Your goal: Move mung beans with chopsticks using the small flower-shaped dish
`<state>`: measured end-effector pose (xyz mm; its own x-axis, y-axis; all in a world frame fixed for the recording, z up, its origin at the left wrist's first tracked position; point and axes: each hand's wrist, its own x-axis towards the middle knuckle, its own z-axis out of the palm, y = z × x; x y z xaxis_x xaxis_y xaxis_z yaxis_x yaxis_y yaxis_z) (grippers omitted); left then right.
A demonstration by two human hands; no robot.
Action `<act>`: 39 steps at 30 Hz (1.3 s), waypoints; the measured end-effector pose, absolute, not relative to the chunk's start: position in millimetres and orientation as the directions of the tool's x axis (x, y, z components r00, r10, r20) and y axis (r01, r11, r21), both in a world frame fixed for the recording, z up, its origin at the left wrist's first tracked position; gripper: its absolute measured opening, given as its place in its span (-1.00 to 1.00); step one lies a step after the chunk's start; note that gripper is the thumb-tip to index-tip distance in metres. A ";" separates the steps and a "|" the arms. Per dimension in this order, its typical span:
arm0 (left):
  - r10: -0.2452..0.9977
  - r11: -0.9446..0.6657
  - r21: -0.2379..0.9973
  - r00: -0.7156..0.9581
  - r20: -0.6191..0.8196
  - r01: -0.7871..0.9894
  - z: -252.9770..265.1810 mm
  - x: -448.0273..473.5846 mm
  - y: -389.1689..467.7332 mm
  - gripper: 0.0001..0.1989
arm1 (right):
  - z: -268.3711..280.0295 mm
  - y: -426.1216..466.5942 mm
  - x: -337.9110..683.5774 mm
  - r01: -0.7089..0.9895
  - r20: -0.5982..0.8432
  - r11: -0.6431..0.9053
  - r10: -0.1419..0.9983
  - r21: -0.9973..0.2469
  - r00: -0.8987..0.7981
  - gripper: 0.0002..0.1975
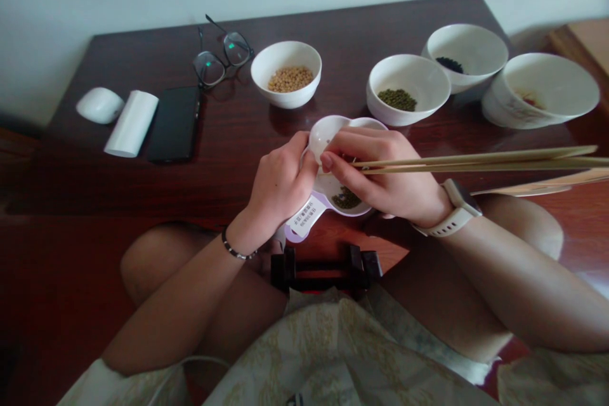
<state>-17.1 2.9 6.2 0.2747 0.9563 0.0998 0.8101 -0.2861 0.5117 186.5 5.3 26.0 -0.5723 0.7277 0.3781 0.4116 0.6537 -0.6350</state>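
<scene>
My left hand [281,179] grips the left rim of a white and purple divided dish [324,130], thumb on top and fingers partly hidden. A printed paper label [306,216] is stuck to the dish's purple tab. Small green beans [347,198] lie in its near compartment, and a few dark bits show in the others. My right hand [387,168], over the dish, is closed around a pair of wooden chopsticks [495,161]. Their long ends stick out to the right. The tips are close to my left thumb, and I cannot tell whether they pinch anything.
Soybeans fill part of a white bowl [285,96] behind the dish. To the right stand bowls of green beans [408,115], black beans [464,79] and reddish bits [504,101]. Glasses [223,63], a black phone [174,124], a white cylinder [132,124] and a white rounded case [99,105] lie left.
</scene>
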 end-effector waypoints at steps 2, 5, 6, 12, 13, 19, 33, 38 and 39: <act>0.956 -0.285 0.515 0.275 0.098 0.808 6.0 -17.2 3.0 -0.66 | 26.3 5.4 187.0 0.411 0.378 0.655 0.727 -0.634 -0.573 -0.64; 0.957 -0.280 0.523 0.275 0.090 0.805 5.6 -17.5 3.4 -0.66 | 26.4 5.4 186.8 0.409 0.377 0.655 0.725 -0.635 -0.576 -0.65; 0.958 -0.278 0.526 0.274 0.087 0.804 5.4 -17.6 3.5 -0.66 | 26.2 5.5 186.6 0.408 0.378 0.656 0.725 -0.635 -0.576 -0.65; 0.959 -0.273 0.528 0.269 0.087 0.804 5.0 -17.5 3.3 -0.67 | 25.5 6.2 186.3 0.424 0.377 0.660 0.725 -0.620 -0.577 -0.65; 0.959 -0.275 0.529 0.271 0.088 0.803 5.1 -17.6 3.2 -0.67 | 25.4 6.2 186.4 0.424 0.379 0.662 0.724 -0.619 -0.577 -0.64; 0.957 -0.278 0.537 0.274 0.089 0.797 4.4 -18.1 3.6 -0.69 | 24.6 5.7 186.2 0.438 0.370 0.659 0.728 -0.612 -0.578 -0.62; 0.957 -0.281 0.520 0.273 0.094 0.807 4.8 -18.6 2.7 -0.68 | 23.0 6.3 184.5 0.478 0.324 0.630 0.751 -0.612 -0.575 -0.62; 0.954 -0.292 0.510 0.282 0.099 0.809 4.2 -19.1 3.1 -0.67 | 22.5 6.0 184.6 0.459 0.334 0.633 0.746 -0.623 -0.576 -0.61; 0.954 -0.292 0.511 0.283 0.098 0.808 4.3 -19.1 3.2 -0.67 | 22.8 5.8 184.6 0.463 0.329 0.630 0.749 -0.623 -0.576 -0.60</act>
<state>-19.1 3.2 4.3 0.2826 0.9542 0.0983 0.8084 -0.2920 0.5111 184.6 5.8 22.8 -0.5756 0.7488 0.3285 0.4635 0.6298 -0.6233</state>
